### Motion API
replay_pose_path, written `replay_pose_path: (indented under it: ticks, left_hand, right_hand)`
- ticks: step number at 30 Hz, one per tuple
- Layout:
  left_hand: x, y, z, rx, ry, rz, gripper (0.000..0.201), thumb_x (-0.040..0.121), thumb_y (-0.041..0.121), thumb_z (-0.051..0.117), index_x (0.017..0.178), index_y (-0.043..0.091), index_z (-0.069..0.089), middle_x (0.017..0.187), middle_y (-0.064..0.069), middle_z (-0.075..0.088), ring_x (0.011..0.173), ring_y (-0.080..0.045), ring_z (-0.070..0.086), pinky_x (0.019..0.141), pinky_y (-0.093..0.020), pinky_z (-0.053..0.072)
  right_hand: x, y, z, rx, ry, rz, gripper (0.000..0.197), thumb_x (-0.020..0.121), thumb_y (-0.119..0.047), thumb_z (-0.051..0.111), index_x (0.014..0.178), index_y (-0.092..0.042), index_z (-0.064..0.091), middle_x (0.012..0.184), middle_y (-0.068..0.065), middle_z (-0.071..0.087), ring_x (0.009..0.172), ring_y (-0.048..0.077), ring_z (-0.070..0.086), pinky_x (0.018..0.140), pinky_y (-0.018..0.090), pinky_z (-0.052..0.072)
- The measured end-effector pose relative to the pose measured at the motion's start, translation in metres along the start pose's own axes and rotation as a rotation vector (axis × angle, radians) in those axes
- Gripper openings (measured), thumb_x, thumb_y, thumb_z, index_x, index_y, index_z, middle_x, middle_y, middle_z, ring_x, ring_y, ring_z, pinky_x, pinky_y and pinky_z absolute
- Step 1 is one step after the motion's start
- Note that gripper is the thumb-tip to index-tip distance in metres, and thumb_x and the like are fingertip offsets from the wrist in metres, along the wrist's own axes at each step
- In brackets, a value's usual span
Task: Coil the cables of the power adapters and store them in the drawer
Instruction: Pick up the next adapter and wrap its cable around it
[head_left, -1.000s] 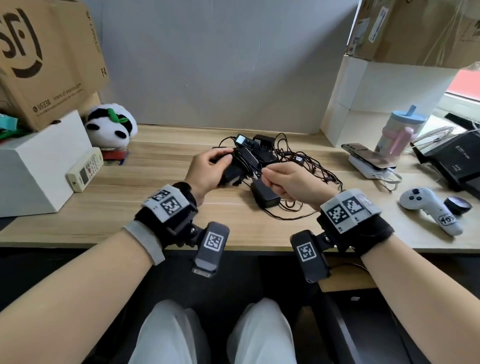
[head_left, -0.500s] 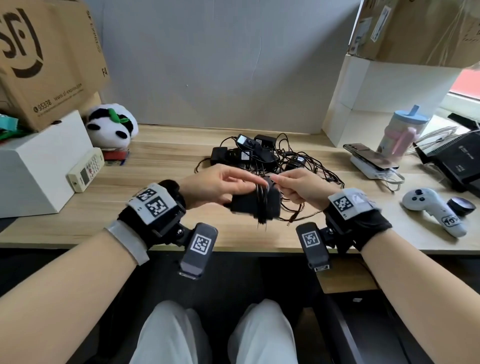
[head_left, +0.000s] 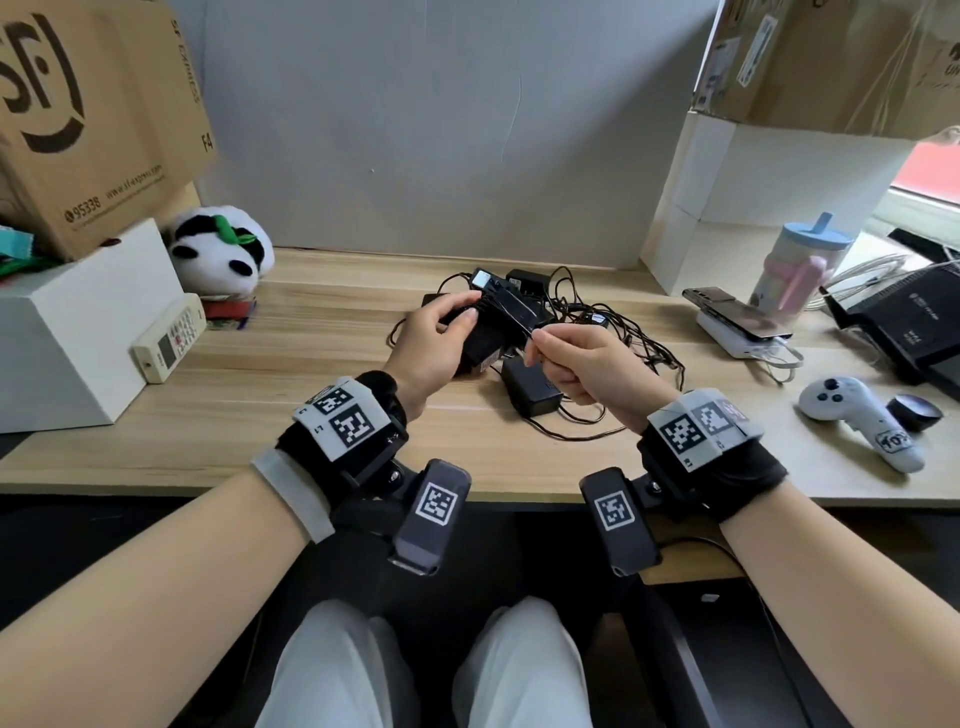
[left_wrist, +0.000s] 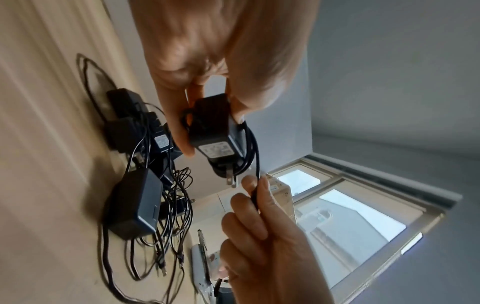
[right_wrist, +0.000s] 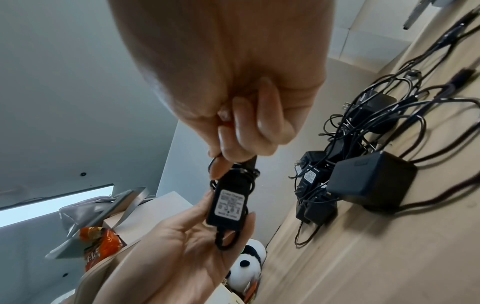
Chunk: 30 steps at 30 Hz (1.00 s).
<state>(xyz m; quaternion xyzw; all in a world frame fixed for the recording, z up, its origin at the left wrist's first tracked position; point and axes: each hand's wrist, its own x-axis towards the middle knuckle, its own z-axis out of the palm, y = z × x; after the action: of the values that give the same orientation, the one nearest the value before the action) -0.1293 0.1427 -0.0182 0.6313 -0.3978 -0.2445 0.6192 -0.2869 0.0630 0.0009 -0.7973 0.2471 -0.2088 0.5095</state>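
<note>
Since a moment ago, the left hand (head_left: 436, 343) carried the adapter (left_wrist: 215, 131) back toward 12 o'clock; the right hand (head_left: 576, 364) pinches its cable (left_wrist: 255, 164), so coiling continues.

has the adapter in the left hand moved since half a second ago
Yes. The adapter in the left hand has gone back from over the desk's near edge to the cable pile, farther from the person.

The adapter (left_wrist: 213, 125) I held was matt black plastic with a paper-like printed label, its cable (left_wrist: 255, 156) a smooth dark sheath, its prongs bare metal. The tabletop (head_left: 311, 405) showed pale wood grain, smooth and dull. The panda (head_left: 221, 249) was plush cloth, the box (head_left: 104, 114) rough brown cardboard
</note>
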Motion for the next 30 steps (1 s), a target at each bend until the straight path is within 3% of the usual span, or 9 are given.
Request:
replay_pose_path:
  ticks: [3, 8, 12, 16, 18, 20, 22, 26, 30]
  left_hand:
    - [-0.005, 0.000, 0.005, -0.238, -0.022, -0.155, 0.029, 0.101, 0.015, 0.042, 0.126, 0.013, 0.055, 0.111, -0.014, 0.063, 0.095, -0.028, 0.063, 0.081, -0.046, 0.056]
    - [-0.011, -0.001, 0.008, -0.479, -0.104, -0.280, 0.031, 0.099, 0.019, 0.045, 0.125, 0.007, 0.057, 0.096, -0.009, 0.067, 0.075, -0.017, 0.064, 0.070, -0.032, 0.058]
    - [-0.010, -0.002, -0.011, -0.379, -0.259, -0.268, 0.040, 0.091, 0.015, 0.057, 0.131, 0.014, 0.054, 0.108, -0.008, 0.067, 0.092, -0.018, 0.063, 0.089, -0.031, 0.048]
    - [-0.006, -0.004, -0.027, -0.272, -0.488, -0.310, 0.062, 0.078, 0.008, 0.070, 0.135, 0.010, 0.048, 0.122, -0.014, 0.064, 0.113, -0.027, 0.061, 0.097, -0.034, 0.050]
    - [-0.007, 0.000, -0.029, -0.232, -0.546, -0.323, 0.058, 0.077, 0.019, 0.070, 0.132, 0.008, 0.051, 0.125, -0.017, 0.062, 0.116, -0.029, 0.059, 0.099, -0.037, 0.049]
    - [-0.008, 0.005, -0.026, -0.235, -0.514, -0.365, 0.057, 0.080, 0.039, 0.066, 0.127, 0.009, 0.053, 0.123, -0.021, 0.059, 0.114, -0.031, 0.059, 0.098, -0.041, 0.049]
    - [-0.007, 0.010, -0.021, -0.187, -0.466, -0.396, 0.054, 0.086, 0.052, 0.055, 0.123, 0.012, 0.055, 0.119, -0.019, 0.062, 0.107, -0.030, 0.064, 0.090, -0.041, 0.053]
    - [-0.006, 0.013, -0.013, -0.063, -0.437, -0.413, 0.037, 0.091, 0.041, 0.056, 0.114, 0.013, 0.062, 0.103, -0.010, 0.069, 0.083, -0.021, 0.070, 0.075, -0.036, 0.059]
    - [-0.004, 0.009, -0.014, -0.184, -0.401, -0.485, 0.033, 0.090, 0.030, 0.060, 0.114, 0.007, 0.060, 0.105, -0.017, 0.064, 0.083, -0.028, 0.069, 0.074, -0.037, 0.059]
  right_hand:
    - [-0.006, 0.000, 0.006, -0.001, -0.001, -0.033, 0.031, 0.101, -0.021, 0.038, 0.091, -0.011, 0.065, 0.055, -0.003, 0.033, 0.041, 0.006, 0.024, 0.037, 0.015, 0.017]
    - [-0.009, 0.002, 0.016, -0.020, -0.054, -0.034, 0.028, 0.099, -0.018, 0.044, 0.096, -0.006, 0.069, 0.057, -0.001, 0.031, 0.042, 0.005, 0.025, 0.037, 0.012, 0.020]
    - [-0.007, 0.003, 0.004, -0.116, -0.103, -0.004, 0.024, 0.095, -0.019, 0.050, 0.093, -0.011, 0.073, 0.057, 0.000, 0.033, 0.047, 0.011, 0.023, 0.042, 0.021, 0.018]
    - [-0.009, 0.000, -0.003, -0.163, -0.234, 0.016, 0.025, 0.094, -0.022, 0.052, 0.083, -0.022, 0.074, 0.055, 0.001, 0.032, 0.046, 0.011, 0.025, 0.042, 0.021, 0.021]
    - [-0.009, -0.004, -0.007, -0.185, -0.270, 0.015, 0.026, 0.095, -0.022, 0.052, 0.081, -0.023, 0.074, 0.053, -0.002, 0.032, 0.047, 0.012, 0.024, 0.042, 0.022, 0.021]
    - [-0.009, -0.007, -0.008, -0.230, -0.297, 0.005, 0.025, 0.095, -0.021, 0.052, 0.082, -0.022, 0.074, 0.052, -0.004, 0.033, 0.046, 0.012, 0.025, 0.042, 0.021, 0.022]
    - [-0.008, -0.009, -0.008, -0.281, -0.330, 0.004, 0.023, 0.094, -0.023, 0.053, 0.084, -0.021, 0.074, 0.052, -0.003, 0.034, 0.047, 0.016, 0.026, 0.042, 0.025, 0.022]
    - [-0.006, -0.007, -0.004, -0.322, -0.376, 0.023, 0.022, 0.093, -0.029, 0.055, 0.083, -0.026, 0.075, 0.059, 0.011, 0.032, 0.052, 0.031, 0.023, 0.047, 0.035, 0.017]
    - [-0.007, -0.004, -0.009, -0.246, -0.238, 0.027, 0.027, 0.094, -0.024, 0.054, 0.076, -0.025, 0.075, 0.054, 0.000, 0.033, 0.050, 0.019, 0.023, 0.046, 0.028, 0.020]
